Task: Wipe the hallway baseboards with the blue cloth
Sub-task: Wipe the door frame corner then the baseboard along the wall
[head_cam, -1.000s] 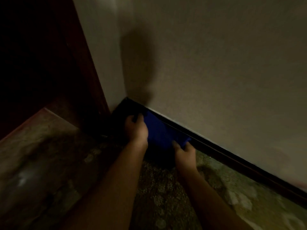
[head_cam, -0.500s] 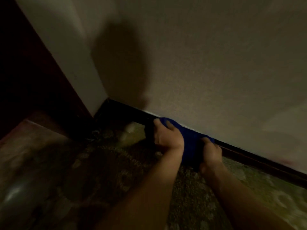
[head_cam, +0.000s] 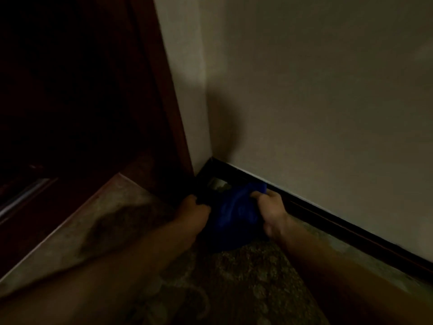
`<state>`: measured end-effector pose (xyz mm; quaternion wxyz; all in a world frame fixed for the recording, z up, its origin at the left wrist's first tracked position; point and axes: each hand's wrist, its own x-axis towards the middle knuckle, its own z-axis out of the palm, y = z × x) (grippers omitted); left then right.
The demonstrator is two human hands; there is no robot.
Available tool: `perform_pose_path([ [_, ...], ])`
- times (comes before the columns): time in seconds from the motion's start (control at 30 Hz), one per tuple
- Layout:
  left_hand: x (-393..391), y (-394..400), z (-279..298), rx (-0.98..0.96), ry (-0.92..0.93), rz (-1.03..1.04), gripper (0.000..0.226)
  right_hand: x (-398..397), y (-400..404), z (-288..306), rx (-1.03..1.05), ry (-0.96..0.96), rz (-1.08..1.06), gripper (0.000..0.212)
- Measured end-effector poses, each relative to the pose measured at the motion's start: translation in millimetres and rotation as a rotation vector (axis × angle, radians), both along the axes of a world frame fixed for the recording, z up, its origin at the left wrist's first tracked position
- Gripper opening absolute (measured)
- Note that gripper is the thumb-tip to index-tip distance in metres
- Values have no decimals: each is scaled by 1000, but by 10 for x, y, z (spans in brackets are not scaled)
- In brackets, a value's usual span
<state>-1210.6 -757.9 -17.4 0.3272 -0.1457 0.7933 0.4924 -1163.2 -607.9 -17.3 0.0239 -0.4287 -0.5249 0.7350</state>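
Observation:
The blue cloth (head_cam: 236, 212) is bunched up on the floor in the dim corner, just in front of the dark baseboard (head_cam: 328, 219) that runs along the foot of the pale wall. My left hand (head_cam: 194, 211) grips the cloth's left side with curled fingers. My right hand (head_cam: 271, 207) grips its right side, knuckles close to the baseboard. The cloth's lower part is hidden in shadow between my wrists.
A dark wooden door frame (head_cam: 164, 113) stands left of the corner, with a dark doorway beyond it. The mottled stone floor (head_cam: 234, 289) spreads below my arms. A short baseboard section (head_cam: 203, 171) turns the corner toward the frame.
The cloth was spread along the baseboard; now it is gathered into a bunch between both hands, back near the corner. The view has swung left toward the door frame.

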Motion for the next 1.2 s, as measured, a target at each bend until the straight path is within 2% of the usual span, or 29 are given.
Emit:
perform_pose_path([
  [0.13,8,-19,-331,249,-114,379,66,-445,-167,-98,198,33,177,14],
  [0.23,-2,-40,-425,365,-129,513,64,-752,-302,-138,295,24,228,22],
  [0.4,-74,-243,-314,395,-177,476,56,-1078,-424,-208,204,27,210,18],
  [0.5,-151,-352,-304,372,-177,431,54,-1030,-457,-294,189,12,236,6],
  [0.53,-138,-343,-320,372,-186,433,54,-1022,-441,-326,197,7,261,10],
  [0.6,-78,-263,-375,403,-209,470,54,-1053,-396,-358,272,-10,271,6],
  [0.67,-27,-136,-462,505,-252,596,53,-1164,-376,-369,427,-53,246,18],
  [0.77,-31,-75,-512,568,-281,744,48,-1248,-474,-350,638,-117,242,8],
  [0.9,-29,-77,-568,467,-274,774,42,-1121,-554,-473,544,-88,309,9],
  [1.03,38,62,-596,345,-270,841,54,-1091,-491,-543,585,-91,521,6],
  [1.1,32,145,-572,391,-265,814,51,-1204,-413,-511,656,-87,499,6],
  [1.2,-21,179,-599,442,-263,782,50,-1310,-397,-476,687,-156,359,16],
])
